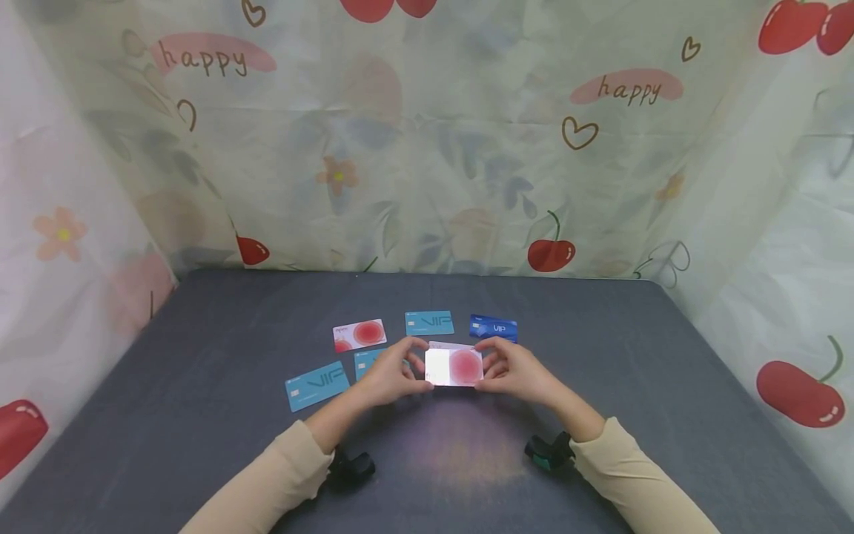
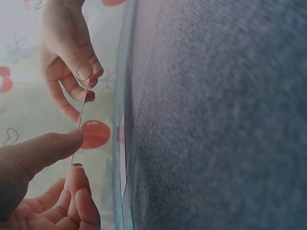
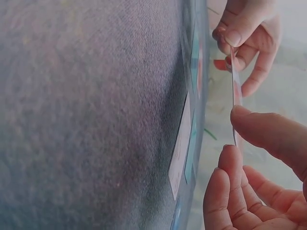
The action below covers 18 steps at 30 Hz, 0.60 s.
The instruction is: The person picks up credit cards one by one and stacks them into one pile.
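Observation:
Both hands hold one white card with a pink-red circle (image 1: 460, 368), raised above the table. My left hand (image 1: 392, 374) pinches its left edge between thumb and fingers; my right hand (image 1: 522, 372) pinches the right edge the same way. Glare whitens the card's left half. In both wrist views the held card (image 3: 235, 88) shows nearly edge-on between the hands. Behind it on the table lies a pale card (image 1: 451, 345), mostly hidden in the head view. A teal card (image 1: 368, 362) lies partly behind my left hand.
On the dark cloth-covered table (image 1: 220, 356) lie a red-and-white card (image 1: 360, 336), a teal VIP card (image 1: 429, 322), a blue VIP card (image 1: 494, 327) and another teal VIP card (image 1: 316, 386) at front left. Printed curtains (image 1: 427, 170) stand around the table's back and sides.

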{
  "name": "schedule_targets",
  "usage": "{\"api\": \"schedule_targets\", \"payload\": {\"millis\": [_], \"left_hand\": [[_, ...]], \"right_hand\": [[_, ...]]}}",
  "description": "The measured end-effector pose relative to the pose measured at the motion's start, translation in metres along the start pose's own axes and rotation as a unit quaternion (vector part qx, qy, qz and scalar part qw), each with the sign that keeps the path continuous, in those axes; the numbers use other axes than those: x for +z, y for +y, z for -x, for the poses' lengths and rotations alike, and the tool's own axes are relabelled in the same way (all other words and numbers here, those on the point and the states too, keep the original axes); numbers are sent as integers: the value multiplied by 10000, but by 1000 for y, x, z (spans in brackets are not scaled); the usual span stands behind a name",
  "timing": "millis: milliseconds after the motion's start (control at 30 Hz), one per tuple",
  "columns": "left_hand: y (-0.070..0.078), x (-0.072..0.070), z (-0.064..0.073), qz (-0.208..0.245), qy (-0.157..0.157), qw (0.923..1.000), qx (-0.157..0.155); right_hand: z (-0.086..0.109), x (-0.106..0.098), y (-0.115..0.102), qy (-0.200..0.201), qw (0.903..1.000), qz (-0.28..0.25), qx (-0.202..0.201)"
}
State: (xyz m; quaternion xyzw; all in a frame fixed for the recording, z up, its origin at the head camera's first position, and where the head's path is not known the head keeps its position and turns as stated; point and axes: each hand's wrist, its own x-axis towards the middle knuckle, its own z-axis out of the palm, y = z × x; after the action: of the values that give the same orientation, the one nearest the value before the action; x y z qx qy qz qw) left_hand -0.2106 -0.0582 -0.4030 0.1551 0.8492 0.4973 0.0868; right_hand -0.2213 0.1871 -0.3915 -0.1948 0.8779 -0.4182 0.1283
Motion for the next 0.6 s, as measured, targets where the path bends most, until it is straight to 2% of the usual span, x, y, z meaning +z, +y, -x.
{"api": "schedule_targets", "payload": {"millis": [267,600], "left_hand": [[-3,-4,5,11,-30,10000,-15],[-11,-8,9,-108,-22,9997,-195]], "right_hand": [[-1,5,-1,-78,10000,-26,-49],[-3,12,-4,-182,9998,-80,-87]]}}
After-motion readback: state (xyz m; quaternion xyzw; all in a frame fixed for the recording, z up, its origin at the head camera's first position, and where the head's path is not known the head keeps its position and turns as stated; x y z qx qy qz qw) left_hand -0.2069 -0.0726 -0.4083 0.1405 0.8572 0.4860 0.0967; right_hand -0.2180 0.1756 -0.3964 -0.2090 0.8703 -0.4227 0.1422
